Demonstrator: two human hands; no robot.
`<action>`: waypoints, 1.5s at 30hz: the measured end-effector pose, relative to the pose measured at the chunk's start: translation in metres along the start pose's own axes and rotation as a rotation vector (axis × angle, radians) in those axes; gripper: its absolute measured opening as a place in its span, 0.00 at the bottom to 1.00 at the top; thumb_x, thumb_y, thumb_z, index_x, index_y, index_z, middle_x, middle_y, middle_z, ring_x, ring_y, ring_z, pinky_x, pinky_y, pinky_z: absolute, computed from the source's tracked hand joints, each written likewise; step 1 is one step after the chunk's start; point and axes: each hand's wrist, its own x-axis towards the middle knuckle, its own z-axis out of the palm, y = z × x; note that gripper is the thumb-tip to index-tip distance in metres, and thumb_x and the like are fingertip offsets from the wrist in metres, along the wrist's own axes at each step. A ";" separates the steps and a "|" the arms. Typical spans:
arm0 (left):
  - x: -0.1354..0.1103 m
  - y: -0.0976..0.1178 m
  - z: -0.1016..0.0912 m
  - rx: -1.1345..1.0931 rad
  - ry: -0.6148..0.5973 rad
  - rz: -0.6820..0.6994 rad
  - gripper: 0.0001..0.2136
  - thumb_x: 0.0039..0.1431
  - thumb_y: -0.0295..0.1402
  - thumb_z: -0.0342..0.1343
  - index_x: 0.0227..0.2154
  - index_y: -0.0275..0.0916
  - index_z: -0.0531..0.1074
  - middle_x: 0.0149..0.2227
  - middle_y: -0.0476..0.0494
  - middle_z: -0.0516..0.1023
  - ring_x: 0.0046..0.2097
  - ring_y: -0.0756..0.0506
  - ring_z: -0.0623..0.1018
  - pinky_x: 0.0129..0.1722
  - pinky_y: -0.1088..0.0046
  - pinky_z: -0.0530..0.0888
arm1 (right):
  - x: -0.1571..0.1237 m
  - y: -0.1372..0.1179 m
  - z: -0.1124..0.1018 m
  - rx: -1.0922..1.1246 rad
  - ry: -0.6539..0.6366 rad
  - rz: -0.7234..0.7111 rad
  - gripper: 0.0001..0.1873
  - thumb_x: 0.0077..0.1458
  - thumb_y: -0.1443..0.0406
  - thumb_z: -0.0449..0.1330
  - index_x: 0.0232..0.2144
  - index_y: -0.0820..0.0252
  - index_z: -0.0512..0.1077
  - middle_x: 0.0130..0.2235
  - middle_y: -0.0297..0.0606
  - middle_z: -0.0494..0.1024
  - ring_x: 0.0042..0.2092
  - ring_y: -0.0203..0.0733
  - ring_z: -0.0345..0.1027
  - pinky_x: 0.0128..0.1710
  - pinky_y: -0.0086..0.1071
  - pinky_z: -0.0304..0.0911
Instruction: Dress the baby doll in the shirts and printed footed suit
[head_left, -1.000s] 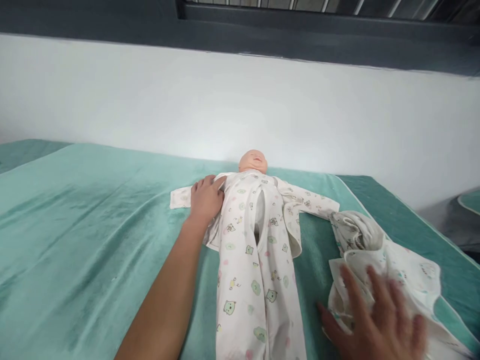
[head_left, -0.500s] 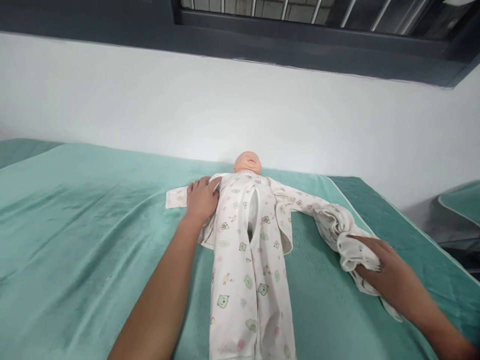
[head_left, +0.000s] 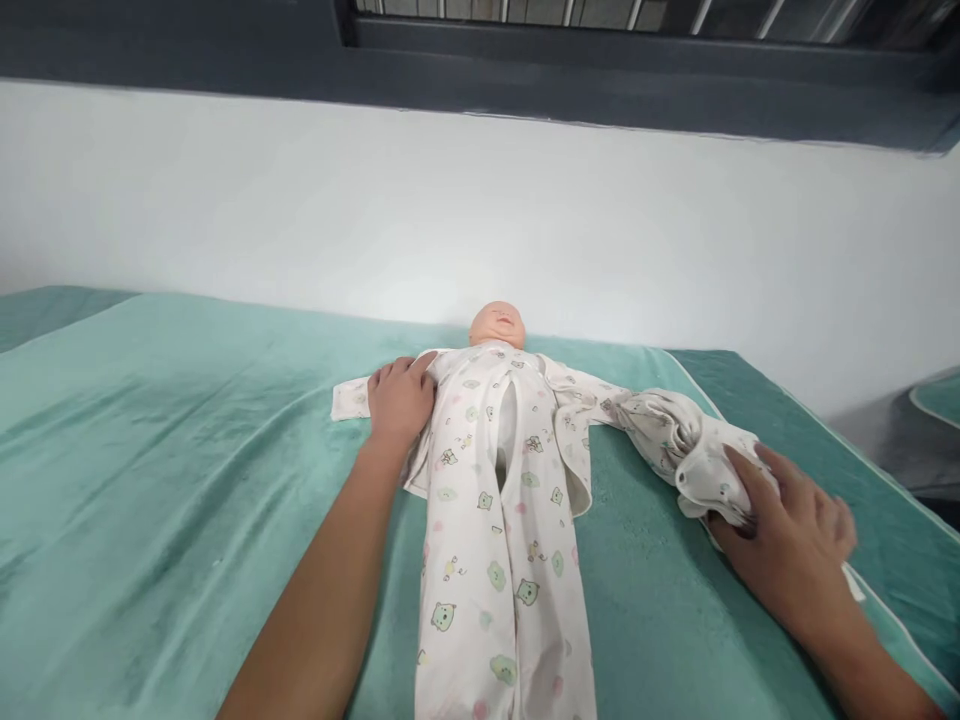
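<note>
A baby doll's head [head_left: 498, 325] shows above a white printed baby shirt [head_left: 576, 450] with its sleeves spread out. Over the shirt's front lie white baby trousers [head_left: 491, 560] with green bear prints and an open crotch. My left hand [head_left: 401, 400] rests flat, fingers extended, on the shirt near the left sleeve. At the far end of the right sleeve is a bunched printed cloth [head_left: 667, 430], twisted and joined to or touching the sleeve. My right hand [head_left: 787, 540] grips its near end between thumb and fingers. The doll's body and limbs are hidden by the clothes.
A light green sheet [head_left: 187, 450] with some creases lies beneath everything. Darker green fabric [head_left: 750, 390] borders it on the right. Behind the doll's head rises a white wall [head_left: 375, 220], below a dark window frame [head_left: 525, 80] with metal bars.
My right hand has turned and shifted slightly right, its fingers now more over the bunched cloth, whose loose end has lifted. My left hand stays at the left sleeve.
</note>
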 end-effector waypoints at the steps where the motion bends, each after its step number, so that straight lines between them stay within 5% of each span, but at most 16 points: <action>1: 0.001 -0.001 0.001 -0.008 0.004 -0.012 0.23 0.66 0.33 0.41 0.61 0.53 0.69 0.56 0.41 0.76 0.57 0.35 0.72 0.59 0.51 0.63 | -0.002 -0.010 -0.005 0.009 0.025 -0.016 0.34 0.52 0.59 0.58 0.63 0.38 0.62 0.65 0.46 0.65 0.65 0.73 0.57 0.61 0.71 0.45; 4: 0.002 -0.005 0.002 -0.001 0.021 -0.054 0.22 0.67 0.33 0.41 0.59 0.52 0.71 0.54 0.40 0.77 0.55 0.35 0.73 0.56 0.52 0.65 | -0.003 -0.043 -0.017 0.078 0.088 -0.061 0.35 0.54 0.64 0.55 0.64 0.37 0.60 0.65 0.43 0.64 0.67 0.67 0.55 0.64 0.69 0.41; 9: 0.000 -0.007 0.001 0.039 0.028 -0.127 0.22 0.67 0.32 0.41 0.58 0.52 0.71 0.52 0.39 0.78 0.53 0.35 0.74 0.54 0.53 0.66 | 0.032 -0.108 -0.019 0.382 0.114 -0.122 0.26 0.58 0.64 0.55 0.59 0.51 0.66 0.60 0.48 0.68 0.64 0.59 0.59 0.62 0.59 0.56; 15: 0.001 -0.003 0.001 0.062 0.012 -0.155 0.21 0.68 0.33 0.41 0.58 0.54 0.71 0.53 0.42 0.78 0.54 0.37 0.73 0.55 0.55 0.65 | 0.113 -0.216 0.014 0.633 -0.306 -0.369 0.18 0.61 0.67 0.51 0.53 0.55 0.70 0.56 0.43 0.74 0.58 0.48 0.66 0.57 0.43 0.64; 21: 0.001 -0.005 0.000 0.047 -0.001 -0.158 0.18 0.68 0.35 0.43 0.54 0.52 0.73 0.51 0.42 0.78 0.54 0.37 0.73 0.55 0.56 0.64 | 0.162 -0.323 0.071 0.104 -0.707 -0.567 0.13 0.60 0.68 0.53 0.46 0.61 0.72 0.51 0.49 0.75 0.52 0.52 0.69 0.50 0.43 0.64; 24: 0.000 -0.009 0.001 0.033 0.008 -0.160 0.17 0.68 0.36 0.44 0.53 0.52 0.73 0.53 0.43 0.78 0.55 0.38 0.72 0.56 0.57 0.64 | 0.161 -0.332 0.085 0.050 -0.704 -0.605 0.14 0.60 0.69 0.54 0.48 0.61 0.71 0.53 0.51 0.74 0.53 0.53 0.67 0.51 0.45 0.62; 31: 0.003 -0.016 0.007 -0.033 0.088 -0.214 0.18 0.67 0.31 0.44 0.51 0.54 0.74 0.53 0.47 0.78 0.59 0.38 0.69 0.64 0.53 0.56 | 0.162 -0.304 0.087 -0.072 -0.686 -0.709 0.21 0.54 0.70 0.59 0.51 0.62 0.68 0.55 0.51 0.71 0.54 0.53 0.66 0.51 0.43 0.60; 36: 0.005 -0.016 0.006 -0.056 0.060 -0.236 0.18 0.67 0.32 0.43 0.51 0.51 0.74 0.52 0.44 0.78 0.58 0.38 0.71 0.64 0.51 0.55 | 0.165 -0.316 0.091 -0.063 -0.682 -0.819 0.18 0.57 0.69 0.57 0.51 0.62 0.69 0.54 0.51 0.73 0.52 0.53 0.68 0.46 0.41 0.62; 41: 0.006 -0.014 0.004 -0.059 0.034 -0.254 0.17 0.67 0.33 0.43 0.52 0.48 0.72 0.51 0.43 0.79 0.56 0.38 0.74 0.64 0.53 0.56 | 0.172 -0.328 0.096 0.007 -0.819 -0.885 0.14 0.61 0.66 0.53 0.47 0.60 0.74 0.44 0.45 0.80 0.42 0.49 0.74 0.35 0.36 0.60; 45: 0.006 -0.015 0.002 -0.100 0.068 -0.267 0.18 0.66 0.32 0.43 0.56 0.46 0.67 0.45 0.42 0.81 0.54 0.39 0.76 0.61 0.56 0.60 | 0.177 -0.327 0.090 -0.013 -0.808 -0.894 0.17 0.63 0.64 0.53 0.52 0.55 0.74 0.43 0.44 0.81 0.44 0.50 0.74 0.38 0.37 0.59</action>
